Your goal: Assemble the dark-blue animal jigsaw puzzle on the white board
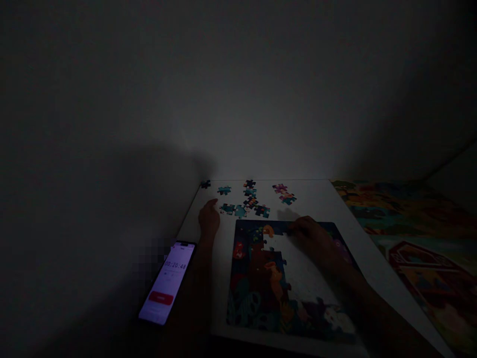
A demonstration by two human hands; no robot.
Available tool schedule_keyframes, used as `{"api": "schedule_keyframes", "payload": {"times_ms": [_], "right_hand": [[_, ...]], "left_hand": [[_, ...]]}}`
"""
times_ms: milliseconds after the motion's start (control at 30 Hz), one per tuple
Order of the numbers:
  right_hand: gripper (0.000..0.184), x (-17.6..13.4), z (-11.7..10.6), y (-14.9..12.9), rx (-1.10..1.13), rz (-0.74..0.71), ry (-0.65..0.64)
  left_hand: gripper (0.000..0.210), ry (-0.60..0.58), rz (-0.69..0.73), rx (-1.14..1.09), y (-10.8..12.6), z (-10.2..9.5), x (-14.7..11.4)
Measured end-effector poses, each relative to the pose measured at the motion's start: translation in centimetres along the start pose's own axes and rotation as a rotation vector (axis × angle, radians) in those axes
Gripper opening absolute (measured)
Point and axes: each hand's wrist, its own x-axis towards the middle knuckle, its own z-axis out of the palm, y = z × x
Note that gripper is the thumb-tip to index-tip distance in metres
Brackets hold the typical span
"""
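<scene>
A partly filled jigsaw puzzle (pixel 257 268) lies on the white table, with dark, colourful pieces along its left side, top and bottom and a pale gap in the middle. My right hand (pixel 311 237) reaches over its upper right part. Its fingers are pinched together at the top edge of the gap; dimness hides what is between them. My left hand (pixel 209 219) rests on the table left of the puzzle, holding nothing, with its fingers loosely bent and apart. Close to it are loose puzzle pieces (pixel 227 209), and another teal piece (pixel 224 190) lies just beyond.
More loose pieces (pixel 262 211) lie behind the puzzle, with a pink and orange group (pixel 284 194) farther right. A lit phone (pixel 167 283) showing a timer is at the left. Colourful picture sheets (pixel 425 268) lie right of the table (pixel 313 191). A pale wall (pixel 261 99) stands behind.
</scene>
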Motion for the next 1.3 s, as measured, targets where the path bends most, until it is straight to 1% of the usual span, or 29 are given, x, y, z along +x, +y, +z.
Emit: {"api": "schedule_keyframes", "payload": {"times_ms": [133, 300, 433, 533, 633, 800, 900, 1033, 1200, 1300], "right_hand": [[0.017, -0.1, -0.1, 0.0, 0.022, 0.002, 0.010], [0.017, -0.1, -0.5, -0.3, 0.004, 0.022, -0.003], [0.019, 0.0, -0.5, -0.4, -0.013, 0.005, -0.007], [0.020, 0.0, -0.3, -0.3, -0.019, -0.002, -0.011], [0.021, 0.0, -0.2, -0.2, -0.020, 0.004, -0.006], [0.021, 0.0, -0.3, -0.3, -0.015, -0.010, -0.003], [0.020, -0.1, -0.4, -0.5, -0.022, 0.001, -0.011], [0.018, -0.3, -0.4, -0.8, -0.008, -0.006, -0.017], [0.021, -0.3, -0.4, -0.8, 0.002, -0.006, -0.010], [0.020, -0.3, -0.4, -0.8, 0.002, -0.011, -0.009]], "left_hand": [[0.039, -0.074, 0.079, 0.074, 0.3, 0.5, -0.7], [0.041, -0.176, 0.112, 0.267, 0.8, 0.4, -1.2], [0.038, -0.192, 0.146, 0.314, 0.6, 0.4, -1.0], [0.033, -0.200, 0.211, 0.309, 0.5, 0.4, -0.9], [0.028, -0.194, 0.230, 0.309, 0.5, 0.2, -0.9], [0.024, -0.177, 0.217, 0.298, 0.8, 0.2, -0.9], [0.024, -0.165, 0.180, 0.295, 0.8, 0.4, -0.7], [0.030, -0.172, 0.106, 0.271, 0.9, 0.4, -0.5], [0.031, -0.140, 0.089, 0.238, 1.3, 0.4, -0.5], [0.031, -0.133, 0.041, 0.196, 1.4, 0.3, -0.6]]}}
